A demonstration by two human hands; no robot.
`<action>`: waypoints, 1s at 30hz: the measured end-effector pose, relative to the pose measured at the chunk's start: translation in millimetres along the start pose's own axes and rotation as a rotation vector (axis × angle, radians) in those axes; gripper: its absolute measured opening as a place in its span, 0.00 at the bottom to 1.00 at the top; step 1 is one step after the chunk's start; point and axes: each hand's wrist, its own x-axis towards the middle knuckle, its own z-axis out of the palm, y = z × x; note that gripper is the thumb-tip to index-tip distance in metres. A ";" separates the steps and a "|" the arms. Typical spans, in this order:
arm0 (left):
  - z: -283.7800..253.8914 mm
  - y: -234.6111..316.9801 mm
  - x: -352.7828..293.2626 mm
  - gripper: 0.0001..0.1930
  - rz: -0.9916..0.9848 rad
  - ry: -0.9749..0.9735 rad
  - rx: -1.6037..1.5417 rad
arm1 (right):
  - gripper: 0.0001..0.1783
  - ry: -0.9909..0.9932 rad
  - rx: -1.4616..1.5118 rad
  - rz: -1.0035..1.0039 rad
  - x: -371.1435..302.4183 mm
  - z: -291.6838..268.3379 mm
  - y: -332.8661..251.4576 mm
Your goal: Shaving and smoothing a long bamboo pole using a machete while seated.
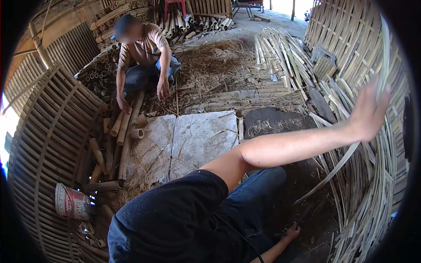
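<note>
My left arm stretches across to the right, and my left hand is raised there, somewhat blurred. A long, thin bamboo strip runs down into its fingers, and a pale strip curves down from below the hand to the dark ground. Beneath and beside this hand lies a large heap of split bamboo strips. Low in the view, near my jeans, my right hand hovers close to the ground with its fingers curled; what they hold, if anything, is too small to make out.
Another person crouches at the far left, one hand by bamboo poles. Pale floor boards lie ahead beside a dark slab. A paint bucket stands by the left slatted panel. A woven bamboo wall rises at right.
</note>
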 end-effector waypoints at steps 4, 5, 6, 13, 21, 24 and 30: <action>-36.6 -31.0 -0.9 0.09 -0.199 -0.250 0.056 | 0.30 -0.072 0.247 0.106 -55.2 -16.5 -139.8; -26.9 -51.7 -4.0 0.08 -0.028 -0.250 0.189 | 0.30 -0.024 0.197 -0.105 -36.1 -21.8 -93.0; -32.4 -49.2 -5.4 0.09 -0.271 -0.351 0.143 | 0.29 0.040 0.280 -0.240 -37.5 -20.9 -92.9; -72.0 -53.7 31.5 0.25 -0.385 -0.115 -0.116 | 0.11 -0.067 0.750 -0.064 -155.0 -62.3 -325.5; -103.6 -64.3 11.1 0.24 -0.528 -0.041 -0.145 | 0.17 0.019 0.052 -0.030 -124.7 11.4 -196.2; -142.8 -85.6 29.9 0.22 -0.504 -0.389 -0.504 | 0.19 -0.064 0.170 -0.076 -135.6 2.0 -234.2; -113.4 -60.4 23.0 0.27 -0.482 -0.080 -0.122 | 0.14 -0.229 0.395 -0.313 -165.3 -13.2 -329.9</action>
